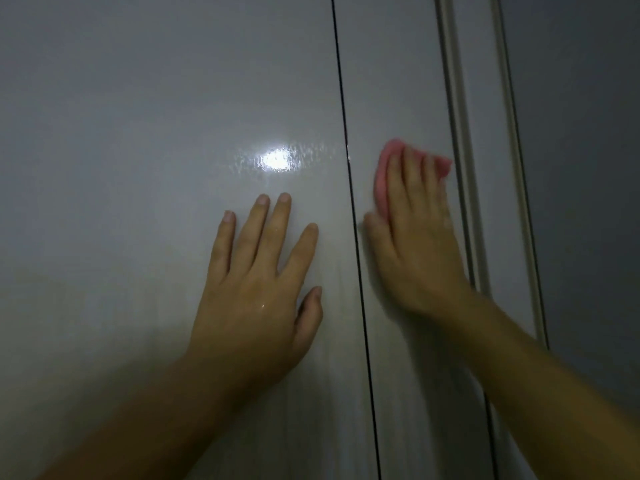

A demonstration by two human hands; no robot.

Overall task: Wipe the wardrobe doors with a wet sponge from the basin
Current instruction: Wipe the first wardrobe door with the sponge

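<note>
Two glossy grey wardrobe doors fill the view: a wide left door [138, 150] and a narrower right door [391, 81], split by a thin dark vertical gap. My left hand [258, 289] lies flat on the left door with its fingers spread, holding nothing. My right hand [415, 233] presses a pink sponge [382, 181] against the right door; the sponge shows above and left of the fingers and the hand is motion-blurred. A wet streaky patch with a bright light reflection [277, 160] sits on the left door above my left hand.
A pale vertical frame moulding [485, 168] runs along the right edge of the right door. Beyond it is a dark grey wall [581, 168]. The basin is out of view.
</note>
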